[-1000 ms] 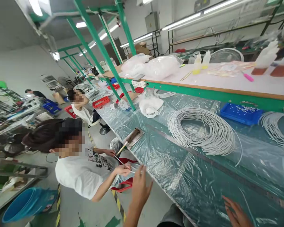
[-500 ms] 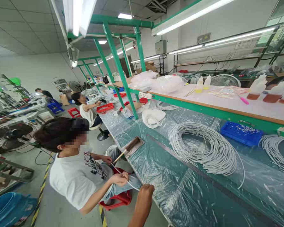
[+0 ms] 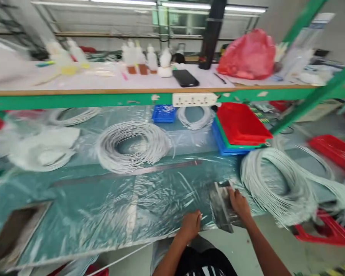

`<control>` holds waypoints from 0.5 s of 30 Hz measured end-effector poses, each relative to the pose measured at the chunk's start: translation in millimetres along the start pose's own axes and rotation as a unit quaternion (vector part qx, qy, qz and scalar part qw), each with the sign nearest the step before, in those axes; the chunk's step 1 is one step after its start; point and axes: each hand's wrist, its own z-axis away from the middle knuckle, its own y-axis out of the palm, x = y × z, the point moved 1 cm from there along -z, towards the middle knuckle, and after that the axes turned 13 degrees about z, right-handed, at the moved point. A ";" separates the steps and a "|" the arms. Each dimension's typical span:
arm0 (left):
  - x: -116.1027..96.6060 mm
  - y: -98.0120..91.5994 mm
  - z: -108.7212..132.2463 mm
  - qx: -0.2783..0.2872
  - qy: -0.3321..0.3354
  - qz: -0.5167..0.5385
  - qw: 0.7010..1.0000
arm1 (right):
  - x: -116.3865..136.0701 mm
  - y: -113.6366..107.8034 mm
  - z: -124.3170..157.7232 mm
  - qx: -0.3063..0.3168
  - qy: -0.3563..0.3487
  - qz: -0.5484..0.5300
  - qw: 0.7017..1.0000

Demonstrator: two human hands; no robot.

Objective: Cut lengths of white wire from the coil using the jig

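My left hand is closed round a thin white cable at the table's front edge. The cable's short end pokes out past the fingers, and its length trails down to the lower left. To the right of it, my right hand is at a small grey metal fixture with upright plates, its fingers curled on the fixture's right side. Motion blur hides exactly which part they grip. Beyond the fixture lies a large coil of white cable, and another cable coil rests at centre left.
A long steel ruler lies across the film-covered table. Stacked red, green and blue trays stand at the back right, near a small blue tray. A shelf edge with a power strip runs behind. A green post slants at right.
The view has swung right, from a co-worker handling the cable with my hand to my own place at the table. Now both my hands show, the right one at the metal fixture.
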 end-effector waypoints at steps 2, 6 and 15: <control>-17.4 7.1 -26.8 0.035 0.029 -0.001 0.999 | 0.3 7.1 -4.9 0.011 0.020 -0.005 1.000; -42.7 13.1 -67.7 0.049 0.035 -0.031 0.998 | -1.0 9.9 -11.1 0.018 0.038 -0.016 0.999; -59.7 28.4 -102.9 0.071 0.038 -0.059 0.995 | -0.3 3.2 -16.4 0.020 0.057 0.001 0.998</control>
